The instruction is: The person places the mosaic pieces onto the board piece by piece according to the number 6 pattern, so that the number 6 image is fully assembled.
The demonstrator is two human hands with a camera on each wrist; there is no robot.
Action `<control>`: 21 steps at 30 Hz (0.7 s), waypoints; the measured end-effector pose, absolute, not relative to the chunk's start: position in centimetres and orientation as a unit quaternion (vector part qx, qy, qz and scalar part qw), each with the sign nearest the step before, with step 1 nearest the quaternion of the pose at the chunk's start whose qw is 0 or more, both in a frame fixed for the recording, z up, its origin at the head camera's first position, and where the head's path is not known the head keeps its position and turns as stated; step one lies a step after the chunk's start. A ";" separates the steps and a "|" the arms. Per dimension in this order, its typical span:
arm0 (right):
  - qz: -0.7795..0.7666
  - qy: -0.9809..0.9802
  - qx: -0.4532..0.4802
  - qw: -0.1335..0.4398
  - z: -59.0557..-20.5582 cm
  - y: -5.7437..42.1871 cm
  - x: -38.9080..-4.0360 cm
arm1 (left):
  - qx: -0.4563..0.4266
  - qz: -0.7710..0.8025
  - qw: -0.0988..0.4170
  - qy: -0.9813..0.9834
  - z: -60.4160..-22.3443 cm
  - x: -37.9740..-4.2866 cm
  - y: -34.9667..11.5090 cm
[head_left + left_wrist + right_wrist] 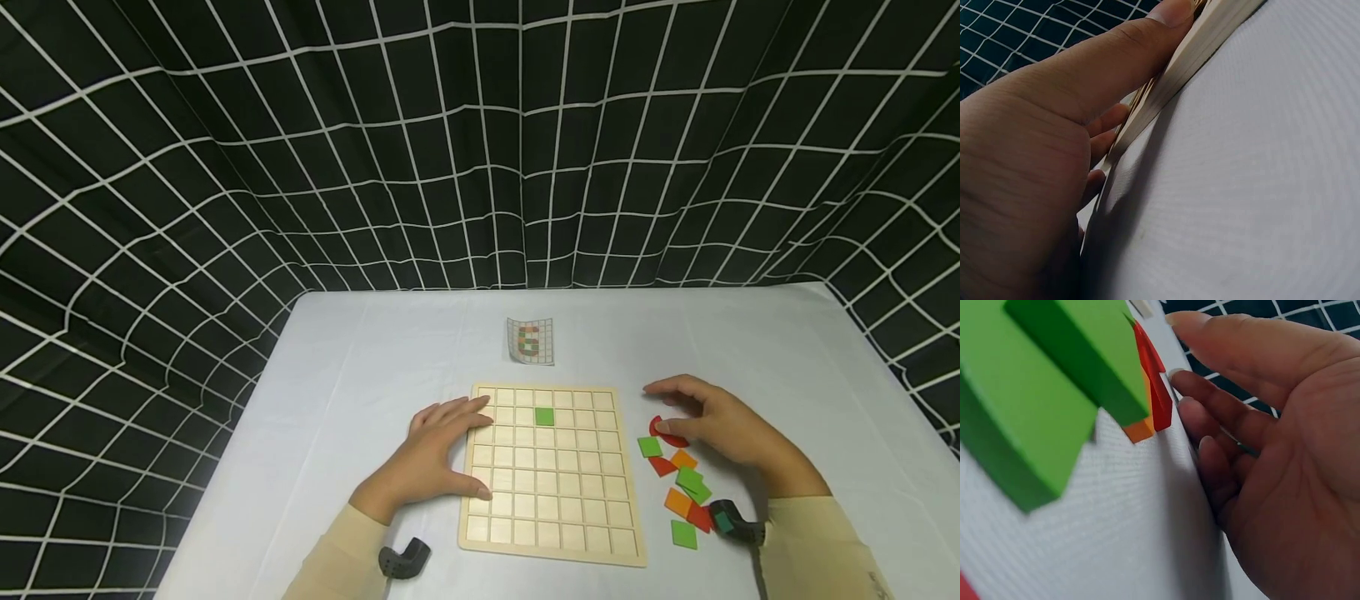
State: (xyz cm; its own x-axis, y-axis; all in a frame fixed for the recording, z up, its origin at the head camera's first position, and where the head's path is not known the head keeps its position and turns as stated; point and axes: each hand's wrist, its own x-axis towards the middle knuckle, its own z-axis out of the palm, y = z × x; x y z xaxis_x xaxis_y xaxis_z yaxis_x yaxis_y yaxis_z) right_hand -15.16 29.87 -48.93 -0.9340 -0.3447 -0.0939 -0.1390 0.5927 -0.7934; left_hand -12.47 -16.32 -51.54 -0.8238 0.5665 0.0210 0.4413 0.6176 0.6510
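In the head view, a pale wooden board [553, 554] with a grid of square recesses lies flat on the table. One green square tile [543, 417] sits in an upper recess. My left hand [431, 462] rests along the board's left side, its thumb and fingers spread over the rim [1169, 84]. To the right of the board, my right hand [727, 427] hovers with fingers apart over red curved pieces [677, 441]. Its thumb overlaps one in the head view; contact is unclear. In the right wrist view, the right hand [1304, 437] shows nothing between thumb and fingers.
Below the right hand lie loose green [684, 534], orange [677, 502] and red pieces [662, 466], some overlapping. A small printed grid pattern [529, 342] lies beyond the board. Black curtain with white lines [495, 167] surrounds the white table [375, 350].
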 end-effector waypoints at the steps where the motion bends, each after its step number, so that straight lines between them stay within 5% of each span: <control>1: -0.432 0.883 -0.136 0.123 -49.1 30.0 -15.2 | 0.282 0.335 0.093 0.894 -51.6 -12.5 -16.3; 21: -0.399 0.898 -0.140 0.121 -49.7 29.9 -15.3 | 0.283 0.321 0.093 0.899 -51.8 -12.7 -16.4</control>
State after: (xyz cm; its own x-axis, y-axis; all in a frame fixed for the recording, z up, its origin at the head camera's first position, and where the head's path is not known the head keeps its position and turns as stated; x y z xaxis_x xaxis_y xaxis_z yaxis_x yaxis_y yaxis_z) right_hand -15.30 29.88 -49.73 -0.9314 -0.3485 -0.1050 -0.1558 0.6424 -0.7504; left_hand -12.65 -16.37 -51.81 -0.8227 0.5682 0.0150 0.4493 0.6339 0.6294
